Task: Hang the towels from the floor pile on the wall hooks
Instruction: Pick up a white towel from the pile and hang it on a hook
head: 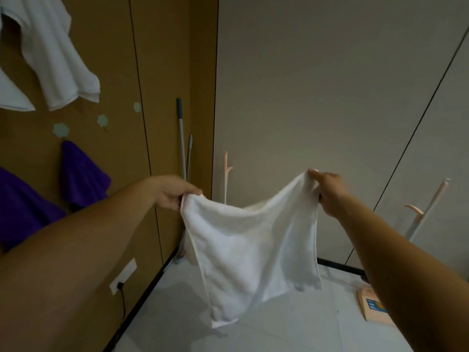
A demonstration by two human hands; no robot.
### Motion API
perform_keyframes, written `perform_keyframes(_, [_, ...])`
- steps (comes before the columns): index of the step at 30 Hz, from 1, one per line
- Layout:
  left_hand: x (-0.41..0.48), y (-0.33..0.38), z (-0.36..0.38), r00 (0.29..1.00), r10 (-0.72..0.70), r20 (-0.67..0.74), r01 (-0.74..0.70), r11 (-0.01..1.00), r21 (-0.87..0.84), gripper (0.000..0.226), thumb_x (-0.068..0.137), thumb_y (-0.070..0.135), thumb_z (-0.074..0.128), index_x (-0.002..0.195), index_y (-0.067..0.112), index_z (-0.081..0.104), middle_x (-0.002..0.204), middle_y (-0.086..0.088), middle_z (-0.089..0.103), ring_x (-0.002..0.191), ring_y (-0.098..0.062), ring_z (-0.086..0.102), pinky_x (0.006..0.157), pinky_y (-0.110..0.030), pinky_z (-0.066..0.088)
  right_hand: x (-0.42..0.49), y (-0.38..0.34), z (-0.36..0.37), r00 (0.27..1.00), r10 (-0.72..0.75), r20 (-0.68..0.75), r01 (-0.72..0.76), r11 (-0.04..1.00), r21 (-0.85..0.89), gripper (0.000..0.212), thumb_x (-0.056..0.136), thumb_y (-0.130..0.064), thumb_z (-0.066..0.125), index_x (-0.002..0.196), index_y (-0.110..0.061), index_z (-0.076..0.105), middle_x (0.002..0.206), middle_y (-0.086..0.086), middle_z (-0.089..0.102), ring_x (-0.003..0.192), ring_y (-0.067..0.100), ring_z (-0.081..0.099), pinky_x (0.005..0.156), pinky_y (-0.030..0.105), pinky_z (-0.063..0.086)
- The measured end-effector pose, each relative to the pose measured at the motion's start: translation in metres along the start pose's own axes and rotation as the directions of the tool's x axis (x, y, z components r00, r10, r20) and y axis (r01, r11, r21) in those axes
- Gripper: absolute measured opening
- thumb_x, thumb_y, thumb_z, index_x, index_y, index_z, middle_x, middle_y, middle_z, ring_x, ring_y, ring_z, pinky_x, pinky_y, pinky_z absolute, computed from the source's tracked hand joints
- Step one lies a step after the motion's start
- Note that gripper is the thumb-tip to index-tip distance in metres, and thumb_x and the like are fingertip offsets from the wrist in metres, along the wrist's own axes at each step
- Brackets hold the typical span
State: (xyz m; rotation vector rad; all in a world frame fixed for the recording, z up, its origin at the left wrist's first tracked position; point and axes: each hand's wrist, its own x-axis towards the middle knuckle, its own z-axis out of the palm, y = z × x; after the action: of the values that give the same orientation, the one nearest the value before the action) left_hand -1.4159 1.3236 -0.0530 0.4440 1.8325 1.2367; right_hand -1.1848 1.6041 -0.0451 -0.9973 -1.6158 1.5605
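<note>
Two hands: left hand and right hand each pinch one top corner of a white towel.
Towel: spread, hanging above the floor.
Wall: purple towels hang there.

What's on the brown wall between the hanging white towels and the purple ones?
In the head view, three pale hexagonal hooks sit bare on the brown wall between the white towels above and the purple towels below.

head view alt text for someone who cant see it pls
Two bare hands, left hand and right hand, hold a white towel stretched by its top corners above a pale floor. On the brown wall to the left, white towels and purple towels already hang.
</note>
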Motion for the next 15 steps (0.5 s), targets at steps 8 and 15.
perform_keyframes(8, [0.018, -0.011, -0.029, 0.991, -0.032, -0.130, 0.010, 0.986, -0.169, 0.027, 0.090, 0.039, 0.059, 0.088, 0.013, 0.064, 0.087, -0.012, 0.066, 0.079, -0.029, 0.064, 0.082, -0.044, 0.050, 0.033, 0.009, -0.003, 0.999, 0.032, -0.026, -0.028, 0.989, 0.145, 0.025, 0.084, -0.004, 0.069, 0.108, -0.003, 0.065, 0.105, 0.013, 0.061, 0.076, 0.020, 0.058, 0.065, 0.031, 0.049])
perform_keyframes(15, [0.014, 0.006, -0.038, 0.983, 0.019, -0.184, -0.067, 0.963, -0.261, 0.022, 0.088, 0.025, 0.061, 0.106, 0.013, 0.063, 0.099, -0.008, 0.063, 0.091, -0.025, 0.060, 0.083, -0.042, 0.050, 0.056, 0.014, 0.020, 0.993, -0.075, 0.088, 0.057, 0.981, 0.187, 0.021, 0.089, -0.011, 0.066, 0.109, -0.006, 0.069, 0.105, 0.009, 0.065, 0.091, 0.019, 0.059, 0.081, 0.035, 0.048])
